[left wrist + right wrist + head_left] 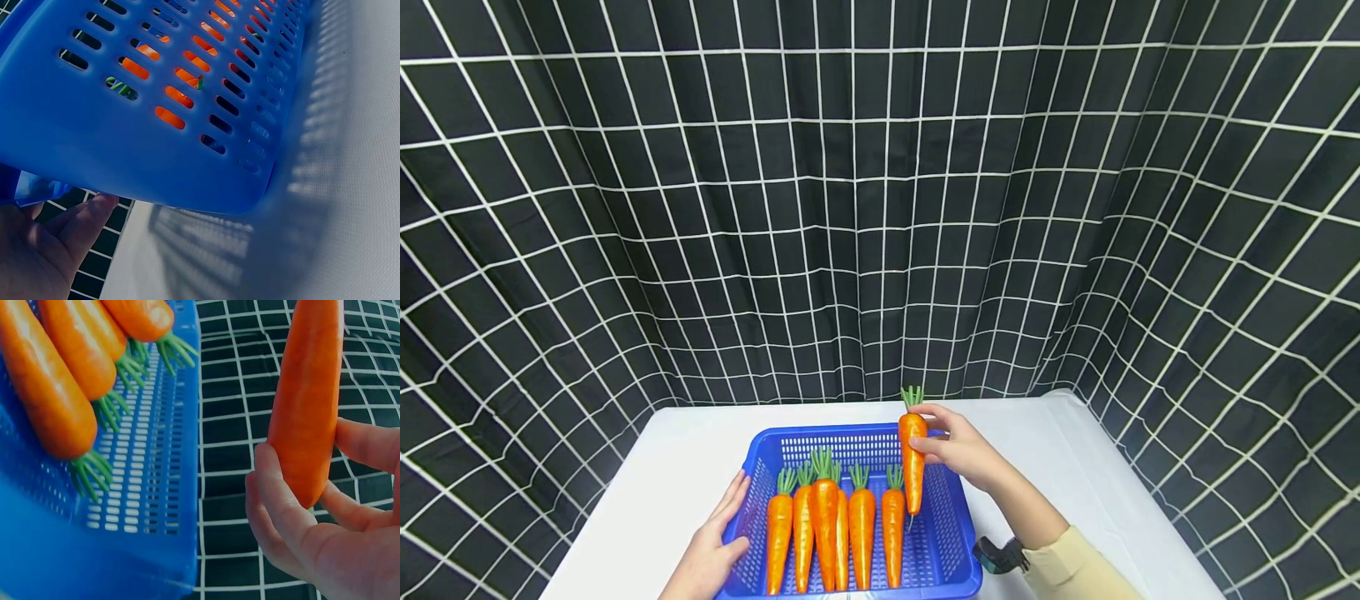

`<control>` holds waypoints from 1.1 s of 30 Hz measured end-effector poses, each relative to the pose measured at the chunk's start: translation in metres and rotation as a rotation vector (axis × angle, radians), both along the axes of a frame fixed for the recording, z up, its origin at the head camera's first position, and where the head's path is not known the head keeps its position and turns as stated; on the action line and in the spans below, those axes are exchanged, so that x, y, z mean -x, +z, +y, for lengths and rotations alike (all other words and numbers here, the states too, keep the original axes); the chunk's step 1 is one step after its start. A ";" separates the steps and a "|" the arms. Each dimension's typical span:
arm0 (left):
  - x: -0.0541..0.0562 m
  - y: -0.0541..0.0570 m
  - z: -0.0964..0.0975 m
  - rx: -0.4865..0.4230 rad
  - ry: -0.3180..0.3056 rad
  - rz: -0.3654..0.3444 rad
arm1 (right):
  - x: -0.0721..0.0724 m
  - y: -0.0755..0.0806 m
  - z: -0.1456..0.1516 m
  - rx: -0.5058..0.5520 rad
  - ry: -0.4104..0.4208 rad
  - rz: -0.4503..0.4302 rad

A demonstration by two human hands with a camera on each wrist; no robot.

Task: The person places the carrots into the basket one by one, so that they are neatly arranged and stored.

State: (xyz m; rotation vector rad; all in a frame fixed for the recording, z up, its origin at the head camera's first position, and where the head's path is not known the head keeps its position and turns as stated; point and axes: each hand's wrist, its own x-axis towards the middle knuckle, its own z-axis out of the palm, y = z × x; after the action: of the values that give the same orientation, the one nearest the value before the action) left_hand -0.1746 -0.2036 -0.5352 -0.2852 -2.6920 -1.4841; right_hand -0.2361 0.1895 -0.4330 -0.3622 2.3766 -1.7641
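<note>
My right hand [958, 450] pinches an orange carrot [913, 462] with green stem stubs, held upright over the right part of a blue plastic basket [958, 533]. In the right wrist view, the thumb and fingers wrap the thick end of this carrot [307, 406], apart from the basket's wall. Several more carrots [862, 533] lie side by side inside, stems toward the far wall. At the basket's left side, my left hand [711, 537] rests with fairly straight fingers on the rim. The left wrist view shows its fingers [87, 225] against the slotted basket [94, 144], partly hidden.
A white-covered table [1045, 467] bears the basket. Behind and at both sides hangs a dark curtain [880, 250] with a white grid. A dark band [1000, 554] is on the right wrist, near the basket's right rim.
</note>
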 end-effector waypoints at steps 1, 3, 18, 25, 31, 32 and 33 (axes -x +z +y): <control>0.000 0.000 0.000 -0.001 -0.001 0.000 | 0.000 -0.001 -0.003 0.005 0.003 -0.002; 0.000 0.001 0.000 -0.002 -0.001 -0.003 | 0.001 -0.002 -0.008 0.012 0.015 -0.004; -0.001 0.002 0.001 0.043 0.011 0.007 | 0.007 -0.008 -0.048 0.080 0.086 -0.104; -0.001 0.001 0.000 0.057 0.018 0.005 | 0.011 -0.022 -0.065 0.073 0.097 -0.150; -0.001 -0.004 -0.002 -0.015 -0.012 0.064 | 0.009 -0.028 -0.078 0.020 0.098 -0.158; -0.001 -0.005 -0.002 -0.024 -0.014 0.074 | 0.009 -0.030 -0.080 0.011 0.098 -0.159; -0.001 -0.005 -0.002 -0.027 -0.016 0.080 | 0.009 -0.031 -0.082 -0.004 0.100 -0.154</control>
State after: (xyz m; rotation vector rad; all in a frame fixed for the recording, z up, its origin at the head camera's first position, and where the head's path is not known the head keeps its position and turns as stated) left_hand -0.1735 -0.2057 -0.5403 -0.3577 -2.6117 -1.4795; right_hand -0.2447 0.1077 -0.4643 -0.3252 2.2166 -1.6786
